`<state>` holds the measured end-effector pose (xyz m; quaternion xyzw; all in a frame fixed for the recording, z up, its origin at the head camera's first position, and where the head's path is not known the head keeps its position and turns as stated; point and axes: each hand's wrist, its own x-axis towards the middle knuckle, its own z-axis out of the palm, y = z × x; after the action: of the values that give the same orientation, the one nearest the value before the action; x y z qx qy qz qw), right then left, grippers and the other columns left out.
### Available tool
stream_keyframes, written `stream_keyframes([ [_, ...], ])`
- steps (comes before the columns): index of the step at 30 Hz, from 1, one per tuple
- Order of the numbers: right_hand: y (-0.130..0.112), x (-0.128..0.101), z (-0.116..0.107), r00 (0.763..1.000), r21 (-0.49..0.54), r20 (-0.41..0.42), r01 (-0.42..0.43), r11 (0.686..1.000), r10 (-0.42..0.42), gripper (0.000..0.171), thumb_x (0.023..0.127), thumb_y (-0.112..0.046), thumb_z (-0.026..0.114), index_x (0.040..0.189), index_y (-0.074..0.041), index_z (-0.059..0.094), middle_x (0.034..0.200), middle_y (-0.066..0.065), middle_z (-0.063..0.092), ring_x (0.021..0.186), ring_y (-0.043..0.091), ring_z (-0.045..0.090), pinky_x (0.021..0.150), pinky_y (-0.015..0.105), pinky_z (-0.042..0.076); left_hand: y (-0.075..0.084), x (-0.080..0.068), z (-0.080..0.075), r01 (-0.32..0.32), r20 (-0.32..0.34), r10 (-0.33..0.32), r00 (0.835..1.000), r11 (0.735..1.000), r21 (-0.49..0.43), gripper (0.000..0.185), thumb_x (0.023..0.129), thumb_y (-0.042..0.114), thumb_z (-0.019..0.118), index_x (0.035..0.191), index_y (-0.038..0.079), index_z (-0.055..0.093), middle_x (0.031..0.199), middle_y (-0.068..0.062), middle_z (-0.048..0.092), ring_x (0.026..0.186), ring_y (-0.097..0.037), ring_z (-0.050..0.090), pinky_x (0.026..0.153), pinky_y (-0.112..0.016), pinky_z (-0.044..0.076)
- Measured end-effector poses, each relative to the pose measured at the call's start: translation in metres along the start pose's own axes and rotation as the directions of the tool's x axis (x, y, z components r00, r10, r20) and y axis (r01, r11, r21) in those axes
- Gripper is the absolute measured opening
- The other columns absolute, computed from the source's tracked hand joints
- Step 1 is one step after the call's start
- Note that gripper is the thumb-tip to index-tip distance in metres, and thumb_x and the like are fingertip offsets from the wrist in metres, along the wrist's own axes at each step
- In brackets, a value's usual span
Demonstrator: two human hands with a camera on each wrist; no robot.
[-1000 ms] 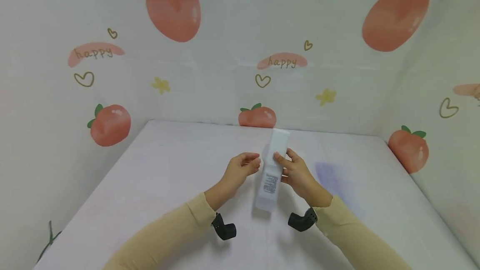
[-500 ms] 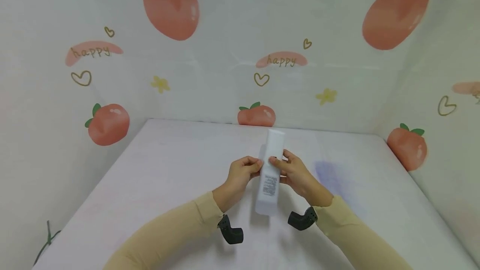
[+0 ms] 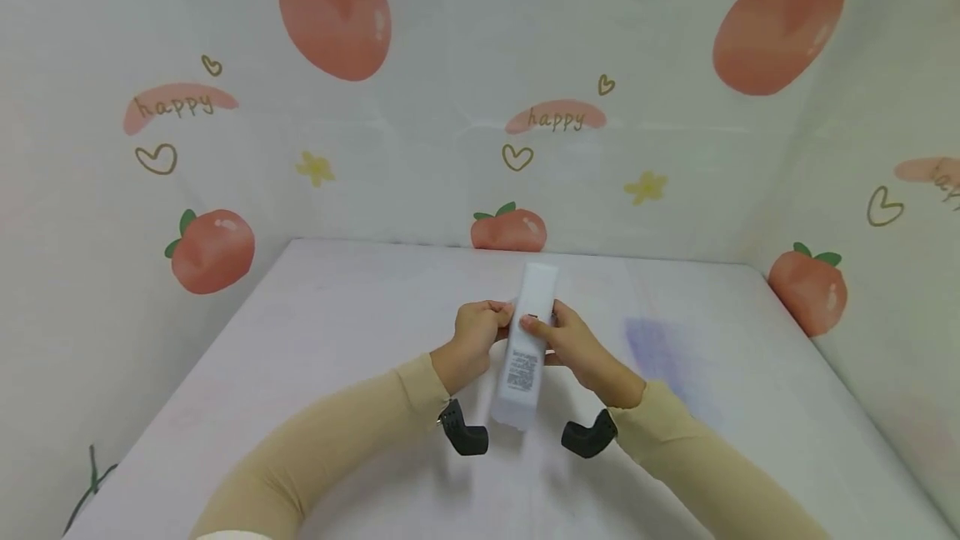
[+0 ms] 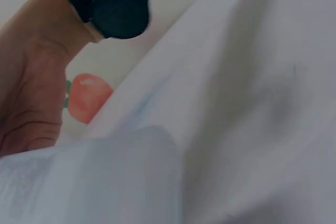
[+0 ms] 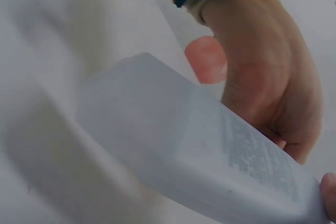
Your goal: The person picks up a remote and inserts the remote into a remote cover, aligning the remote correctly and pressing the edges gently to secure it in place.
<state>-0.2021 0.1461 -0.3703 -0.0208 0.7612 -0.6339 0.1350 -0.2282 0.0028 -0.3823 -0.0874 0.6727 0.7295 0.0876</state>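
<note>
A long white box with a block of small dark print on its near half is held up over the table, far end raised. My right hand grips its right side, thumb on the top face and fingers behind. At the left side of the box my left hand pinches its edge with thumb and curled fingers; what lies between those fingertips is hidden. In the right wrist view the box crosses in front of my left hand. The left wrist view shows its blunt end close up, near my right hand.
A white cloth covers the table, with a faint purple patch to the right. White curtains printed with red fruit stand behind and at both sides. Dark wrist cameras hang below both cuffs. A dark cord lies at lower left.
The left hand has come in from the left, fingers curling at the edge of the box. Both hands and the box have shifted slightly left; the right hand keeps its grip.
</note>
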Motion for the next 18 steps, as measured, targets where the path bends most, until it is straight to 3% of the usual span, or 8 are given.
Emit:
stream_keyframes([
  [5,0.003,-0.003,-0.002,1.0,-0.008,0.014,-0.018,1.0,0.018,0.054,0.099,-0.026,0.056,0.138,0.004,0.035,0.122,0.022,0.056,0.095,0.023,0.065,0.085,0.046,0.055,0.0,0.004,0.003,0.033,0.009,-0.033,0.999,0.999,-0.013,0.014,0.092,0.002,0.061,0.099,-0.009,0.066,0.086,-0.007,0.064,0.068,-0.011,0.06,0.07,-0.024,0.052],
  [11,0.002,-0.007,-0.015,0.999,-0.02,-0.01,-0.05,0.999,0.049,0.053,0.1,-0.024,0.053,0.14,0.005,0.032,0.123,0.023,0.054,0.096,0.024,0.064,0.085,0.046,0.055,-0.011,-0.001,0.003,0.077,0.163,-0.067,0.984,0.996,-0.055,0.015,0.096,0.007,0.058,0.103,-0.006,0.063,0.088,-0.004,0.061,0.077,-0.012,0.06,0.072,-0.023,0.054],
  [14,0.004,-0.008,-0.018,0.998,0.013,-0.007,-0.06,0.998,0.06,0.053,0.101,-0.023,0.051,0.141,0.005,0.03,0.124,0.021,0.054,0.097,0.022,0.063,0.086,0.044,0.054,-0.017,-0.004,-0.001,0.012,0.22,0.002,0.975,0.998,-0.06,0.02,0.096,0.01,0.059,0.113,0.0,0.059,0.09,-0.004,0.062,0.078,-0.013,0.062,0.076,-0.027,0.056],
  [18,0.007,-0.006,-0.021,0.998,0.084,0.019,-0.057,0.995,0.055,0.05,0.103,-0.025,0.046,0.142,0.002,0.029,0.122,0.015,0.054,0.096,0.018,0.062,0.086,0.041,0.053,-0.016,-0.007,-0.009,-0.124,0.269,0.129,0.955,0.992,-0.034,0.034,0.094,0.01,0.063,0.127,0.009,0.053,0.097,-0.006,0.065,0.081,-0.013,0.064,0.083,-0.034,0.057],
])
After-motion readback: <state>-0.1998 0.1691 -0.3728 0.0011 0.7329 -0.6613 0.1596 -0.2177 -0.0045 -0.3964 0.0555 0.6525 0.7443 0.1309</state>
